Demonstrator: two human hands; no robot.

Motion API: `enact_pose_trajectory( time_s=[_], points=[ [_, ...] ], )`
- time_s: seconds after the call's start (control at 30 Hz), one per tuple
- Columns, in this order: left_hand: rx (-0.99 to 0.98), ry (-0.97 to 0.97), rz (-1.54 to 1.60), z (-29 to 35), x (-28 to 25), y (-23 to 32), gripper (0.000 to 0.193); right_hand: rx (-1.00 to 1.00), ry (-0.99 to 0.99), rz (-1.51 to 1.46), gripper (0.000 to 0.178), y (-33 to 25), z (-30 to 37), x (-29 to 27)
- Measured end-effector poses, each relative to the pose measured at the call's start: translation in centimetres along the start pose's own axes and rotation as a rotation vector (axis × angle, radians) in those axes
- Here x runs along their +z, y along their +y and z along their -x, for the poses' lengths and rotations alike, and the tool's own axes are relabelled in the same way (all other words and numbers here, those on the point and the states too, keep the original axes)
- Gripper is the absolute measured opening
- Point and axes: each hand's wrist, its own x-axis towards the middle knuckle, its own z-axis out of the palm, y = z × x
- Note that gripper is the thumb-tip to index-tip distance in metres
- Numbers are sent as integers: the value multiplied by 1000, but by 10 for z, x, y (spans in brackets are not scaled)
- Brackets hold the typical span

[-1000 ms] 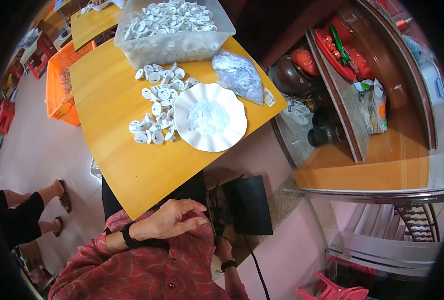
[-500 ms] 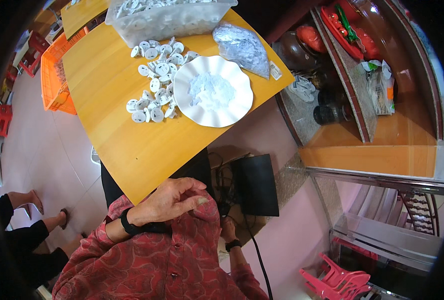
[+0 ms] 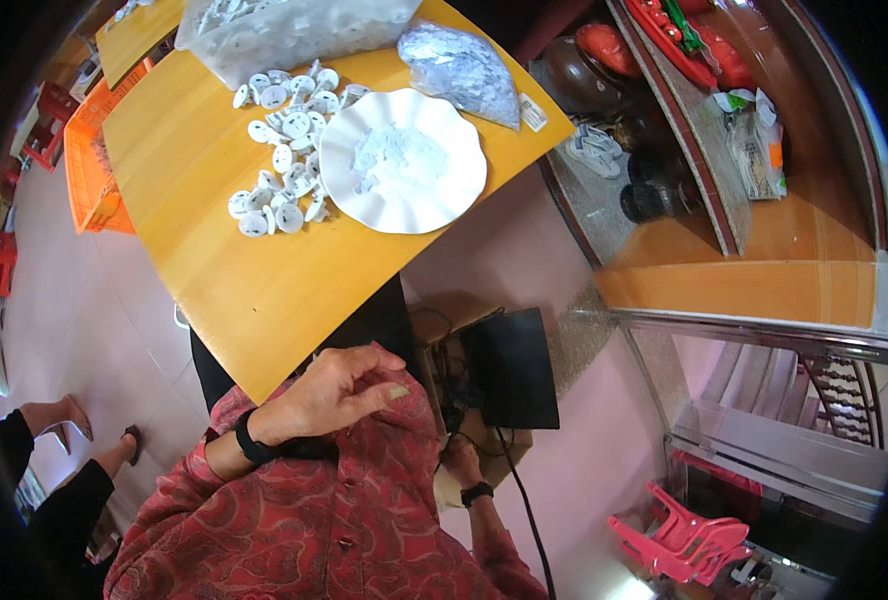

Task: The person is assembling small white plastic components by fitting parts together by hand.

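My left hand (image 3: pixel 339 395) rests in front of my red patterned shirt (image 3: pixel 314 510), just by the near corner of the yellow table (image 3: pixel 229 300). Its thumb and fingers are apart, with nothing seen between them. Lower down at my right side, my right hand (image 3: pixel 461 462) reaches to a cardboard box (image 3: pixel 509 440) with dark cables (image 3: pixel 452 385) in it; its fingertips are hidden. On the table lie several round white plastic pieces (image 3: pixel 294 125) beside a white wavy-rimmed plate (image 3: pixel 404 218) of small pale bits (image 3: pixel 401 160).
A translucent bin (image 3: pixel 294 50) and a plastic bag of pale bits (image 3: pixel 461 75) stand farther back. A black flat panel (image 3: pixel 512 368) leans at the box. Left are an orange basket (image 3: pixel 89 185) and another person's legs (image 3: pixel 69 490); right are shelves (image 3: pixel 684 130) and a pink chair (image 3: pixel 679 535).
The view has shifted slightly, so the table and plate appear higher and farther left. My left hand keeps its pose, and my right hand stays low by the box.
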Motion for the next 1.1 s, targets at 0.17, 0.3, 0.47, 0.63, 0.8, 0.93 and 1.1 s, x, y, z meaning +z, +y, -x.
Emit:
enact_pose_trajectory(
  time_s=[0.17, 0.3, 0.47, 0.63, 0.8, 0.93, 1.1],
  points=[
    [-56, 14, 89, 1, 3, -9, 30, 55, -72, -59, 15, 4, -6, 14],
    [-52, -2, 65, -2, 1, -4, 30, 12, -106, 127, 23, 39, -5, 33],
    [-74, 3, 32, 0, -3, -2, 31, -211, -212, 369, 35, 56, -8, 45],
    [-78, -7, 34, -2, -2, 0, 30, -241, -174, 125, 35, 65, -4, 52],
    [-85, 15, 8, 0, -3, -4, 30, -102, -267, 214, 30, 18, -10, 20],
    [-95, -7, 23, -2, -3, -3, 30, 86, -165, -83, 31, 24, 13, -2],
    [-94, -18, 16, -5, 4, -2, 29, 30, -165, -22, 35, 30, 25, -1]
  ],
)
